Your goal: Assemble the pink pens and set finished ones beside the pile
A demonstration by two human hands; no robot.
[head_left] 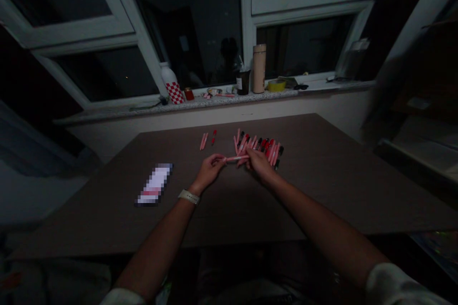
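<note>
I've got the left hand [213, 171] and right hand [259, 164] low over the brown board [107, 214], a slim pink tube [236, 157] bridging them: left fingers pinched closed on one end, right fingers closed on the other. A heap of pink and dark tubes [263, 145] sits at twelve o'clock, two loose pink tubes [203, 141] at eleven. Keep both pinches firm and level.

The left hand [211, 171] and right hand [259, 164] hide parts of the pink tube [236, 157]. The heap of pink and black tubes [259, 148] overlaps too much to count. A flat rectangular item [154, 184] is pixelated, and the small items [216, 92] on the windowsill [107, 109] are too small to tell.
</note>
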